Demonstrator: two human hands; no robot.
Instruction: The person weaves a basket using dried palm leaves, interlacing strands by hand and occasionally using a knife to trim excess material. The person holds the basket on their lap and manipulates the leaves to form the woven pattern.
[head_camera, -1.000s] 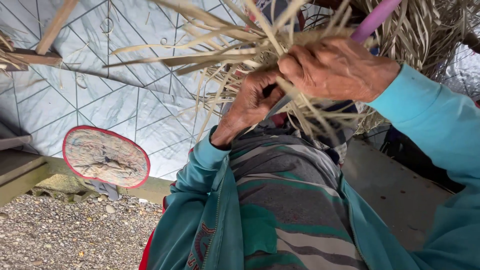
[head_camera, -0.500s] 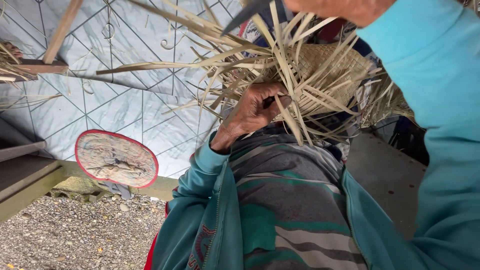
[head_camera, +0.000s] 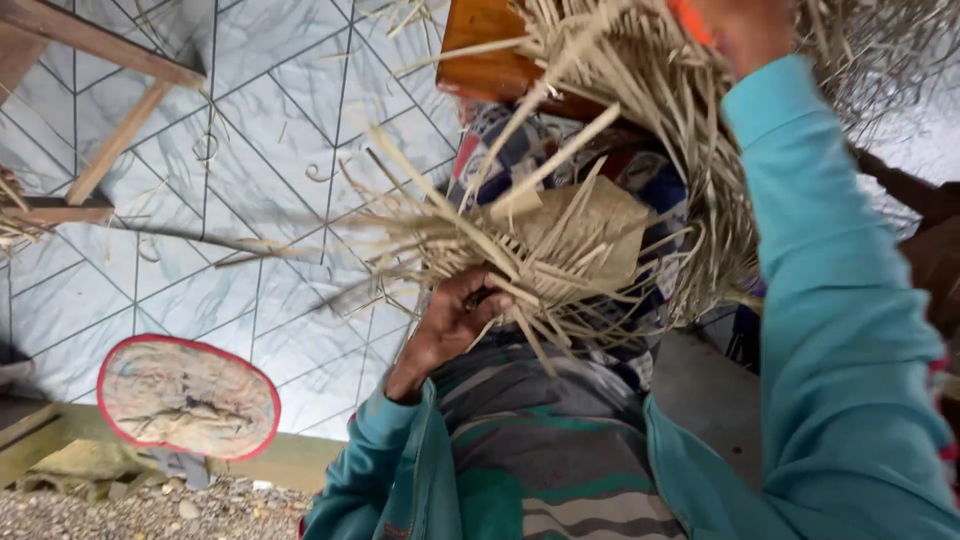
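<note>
**A:** Start with the hands. What is each one doing?

**B:** The left hand (head_camera: 455, 325) is curled shut, its fingers closed on the lower edge of the woven piece (head_camera: 585, 235), a flat tan patch of plaited dried leaf. The right hand (head_camera: 745, 30) is raised to the top edge of the view and mostly cut off. I cannot tell whether it is spread or closed. Something orange (head_camera: 690, 15) shows right beside it, and a thick fringe of dry strands hangs down along that arm's teal sleeve (head_camera: 830, 300).

**A:** So where does the woven piece lie from each hand?

**B:** It sits just above and to the right of the left hand, touching it, in front of the person's chest. It is well below the right hand. The left hand is clearly nearer, and it is the one bearing the piece.

**A:** And which way does it run?

**B:** The plaited patch is roughly square. Its unwoven loose strips (head_camera: 420, 235) fan out mostly to the left, nearly level, past the left hand and away from the body. A few point downward across the striped clothing (head_camera: 560, 440).

**A:** What is farther out?

**B:** A brown wooden board (head_camera: 490, 50) shows behind the strands at the top. Pale sheeting with diamond lines (head_camera: 250, 150) lies to the left, with a wooden frame (head_camera: 100, 60) over it. At lower left a round mat with a red rim (head_camera: 185, 398) rests near some gravel (head_camera: 150, 510).
</note>
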